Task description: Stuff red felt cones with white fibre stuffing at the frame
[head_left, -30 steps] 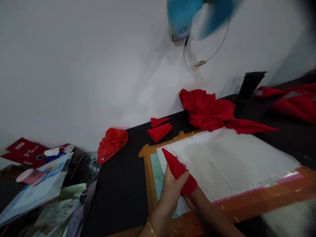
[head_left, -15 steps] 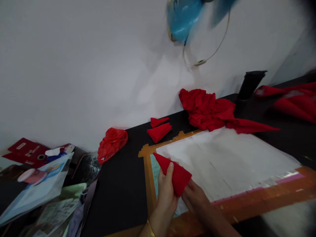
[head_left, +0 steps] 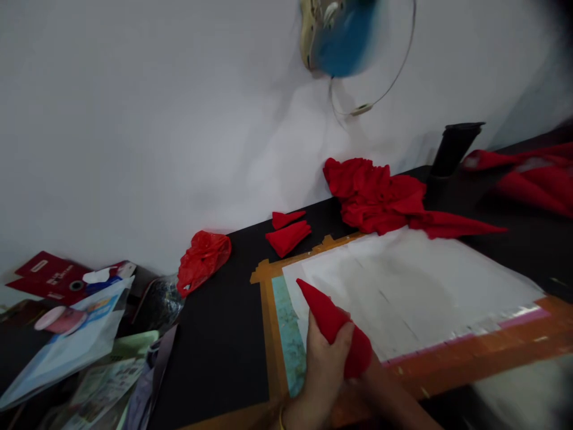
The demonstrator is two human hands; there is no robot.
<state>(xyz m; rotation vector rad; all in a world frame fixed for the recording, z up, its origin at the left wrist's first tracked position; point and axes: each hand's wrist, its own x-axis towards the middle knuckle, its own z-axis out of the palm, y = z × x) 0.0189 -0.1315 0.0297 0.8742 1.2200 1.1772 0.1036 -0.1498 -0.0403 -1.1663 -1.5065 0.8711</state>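
Near a white wall (head_left: 134,119), a green tray (head_left: 138,341) is holding papers (head_left: 105,382). The left hand (head_left: 326,359) is clasping a red cone (head_left: 321,307), hiding the right hand (head_left: 371,376), whose grip I cannot tell.

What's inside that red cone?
At the wide end of the red cone, the right forearm shows; the right hand is covered, so whether it's inside can't be told.

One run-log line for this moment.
left hand: grips red cone | right forearm: at cone's wide end, hand hidden | white sheet: on table
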